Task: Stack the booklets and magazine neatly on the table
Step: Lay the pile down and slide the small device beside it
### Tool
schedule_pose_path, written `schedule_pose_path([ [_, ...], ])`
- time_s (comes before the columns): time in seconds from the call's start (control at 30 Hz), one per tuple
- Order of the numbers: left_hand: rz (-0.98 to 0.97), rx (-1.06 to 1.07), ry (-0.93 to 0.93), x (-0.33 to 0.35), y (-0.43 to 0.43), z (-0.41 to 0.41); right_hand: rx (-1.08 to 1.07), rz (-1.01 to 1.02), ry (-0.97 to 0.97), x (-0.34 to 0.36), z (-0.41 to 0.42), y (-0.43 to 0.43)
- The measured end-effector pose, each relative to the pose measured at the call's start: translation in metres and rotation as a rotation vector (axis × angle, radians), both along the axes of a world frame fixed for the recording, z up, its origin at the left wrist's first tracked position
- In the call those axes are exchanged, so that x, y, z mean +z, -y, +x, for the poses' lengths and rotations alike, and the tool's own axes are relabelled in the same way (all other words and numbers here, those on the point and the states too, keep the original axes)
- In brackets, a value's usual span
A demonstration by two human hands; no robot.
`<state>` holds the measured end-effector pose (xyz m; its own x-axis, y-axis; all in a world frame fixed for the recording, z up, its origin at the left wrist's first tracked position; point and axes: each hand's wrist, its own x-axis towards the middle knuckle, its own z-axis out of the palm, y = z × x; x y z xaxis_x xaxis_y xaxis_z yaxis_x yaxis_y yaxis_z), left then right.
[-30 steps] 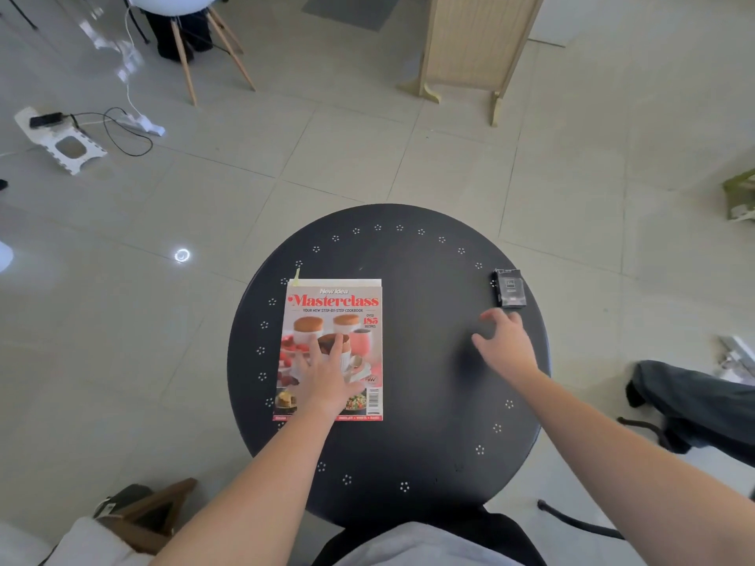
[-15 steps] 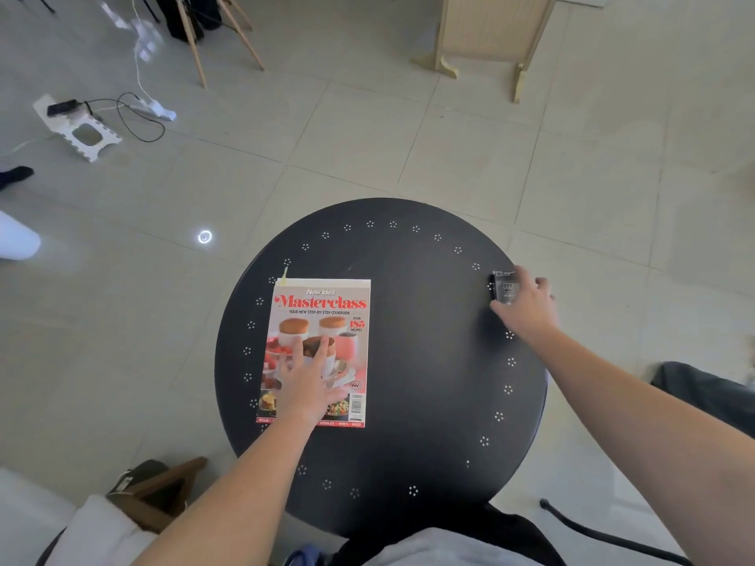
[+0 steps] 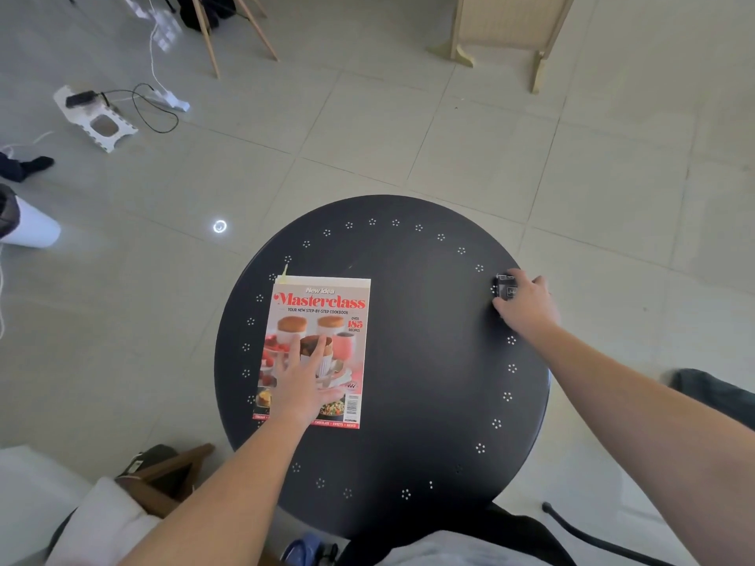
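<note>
A "Masterclass" cookbook magazine lies flat on the left half of the round black table, with paler pages showing under its top edge. My left hand rests flat on its cover, fingers spread. My right hand is at the table's right rim, its fingers curled over a small black box that lies there. Most of the box is hidden under the fingers.
The tiled floor surrounds the table. A wooden screen foot stands at the back, chair legs at the back left, a white stool with cables to the left. A wooden chair part sits near my left elbow.
My right hand moved right from the table's middle to the rim and closed over the small black box. My left hand stayed on the magazine. The view shifted slightly.
</note>
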<state>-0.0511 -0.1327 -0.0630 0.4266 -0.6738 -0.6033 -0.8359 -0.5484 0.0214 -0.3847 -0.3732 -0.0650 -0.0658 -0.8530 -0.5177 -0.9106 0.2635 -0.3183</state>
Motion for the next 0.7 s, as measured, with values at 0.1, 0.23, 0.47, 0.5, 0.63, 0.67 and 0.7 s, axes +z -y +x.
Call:
schedule_pose_path([
  [0.1, 0.000, 0.002, -0.001, 0.001, 0.000, 0.000, 0.006, 0.000, -0.008, 0.000, 0.000, 0.002],
  [0.23, -0.005, 0.011, -0.010, 0.004, 0.000, -0.002, -0.005, -0.004, -0.016, 0.003, -0.001, 0.000],
  [0.47, 0.000, 0.001, -0.018, 0.009, 0.000, -0.003, -0.002, -0.017, 0.004, 0.015, 0.002, -0.019],
  [0.5, -0.003, -0.001, -0.022, 0.010, 0.001, -0.003, -0.001, -0.016, 0.004, 0.017, 0.003, -0.023],
  [0.63, -0.011, 0.002, -0.050, 0.012, 0.000, -0.003, -0.004, -0.029, 0.000, 0.022, 0.013, -0.040],
  [0.67, -0.013, 0.000, -0.053, 0.013, -0.001, -0.003, -0.004, -0.029, -0.002, 0.023, 0.016, -0.045],
  [0.7, -0.013, -0.008, -0.058, 0.014, -0.003, -0.002, -0.004, -0.029, -0.002, 0.023, 0.020, -0.050],
])
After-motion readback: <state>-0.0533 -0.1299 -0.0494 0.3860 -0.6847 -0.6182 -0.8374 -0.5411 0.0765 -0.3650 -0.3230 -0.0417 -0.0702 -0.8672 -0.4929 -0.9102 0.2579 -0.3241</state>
